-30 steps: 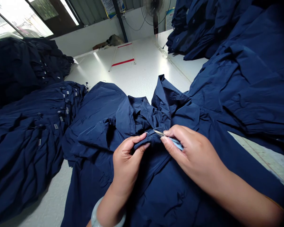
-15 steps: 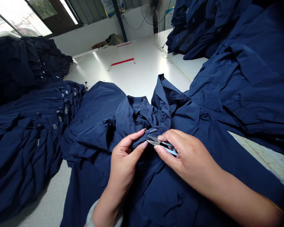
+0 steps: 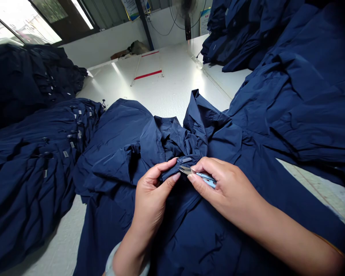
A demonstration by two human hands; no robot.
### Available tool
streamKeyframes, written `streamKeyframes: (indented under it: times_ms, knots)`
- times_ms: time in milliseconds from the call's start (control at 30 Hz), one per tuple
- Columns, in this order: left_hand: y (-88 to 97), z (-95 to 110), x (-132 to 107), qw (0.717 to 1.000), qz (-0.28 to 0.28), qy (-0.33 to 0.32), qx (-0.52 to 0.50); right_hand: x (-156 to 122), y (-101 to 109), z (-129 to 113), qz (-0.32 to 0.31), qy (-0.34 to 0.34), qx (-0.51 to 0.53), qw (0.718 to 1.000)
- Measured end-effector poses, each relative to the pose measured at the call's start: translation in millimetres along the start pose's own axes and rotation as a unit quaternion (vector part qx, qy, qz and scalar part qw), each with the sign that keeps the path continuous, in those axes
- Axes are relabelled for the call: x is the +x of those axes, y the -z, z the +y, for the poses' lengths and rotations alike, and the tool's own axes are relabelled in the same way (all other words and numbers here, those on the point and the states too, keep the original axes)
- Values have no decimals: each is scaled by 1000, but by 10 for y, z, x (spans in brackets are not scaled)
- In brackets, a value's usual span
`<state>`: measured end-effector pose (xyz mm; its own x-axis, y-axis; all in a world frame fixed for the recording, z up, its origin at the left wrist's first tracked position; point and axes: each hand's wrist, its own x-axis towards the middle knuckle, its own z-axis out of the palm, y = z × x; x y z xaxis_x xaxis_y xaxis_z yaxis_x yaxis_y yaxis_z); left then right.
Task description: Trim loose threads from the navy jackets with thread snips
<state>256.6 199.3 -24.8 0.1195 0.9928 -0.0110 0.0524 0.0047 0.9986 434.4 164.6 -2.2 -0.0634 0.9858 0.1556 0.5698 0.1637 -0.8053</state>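
The left hand (image 3: 152, 191) pinches a fold of a navy nylon jacket (image 3: 189, 237), the right hand (image 3: 230, 188) clamps pale-blue steel thread snips (image 3: 202, 177) at that fold, and more navy jackets (image 3: 31, 168) lie heaped at nine o'clock.

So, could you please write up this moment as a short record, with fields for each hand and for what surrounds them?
Left hand: pinches a fold of the navy jacket
Right hand: holds thread snips with pale blue handles, blades at the fold
Left wrist: pale bangle
Around: stacks of navy garments on a white work table
Background: red tape strip; standing fan
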Motion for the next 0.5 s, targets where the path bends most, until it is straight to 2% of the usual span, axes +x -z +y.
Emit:
streamKeyframes:
  times_ms: [500]
  knots:
    - [-23,-20,-11,999,3,30,-27,-1,-56,16,-1,10,-25,1000]
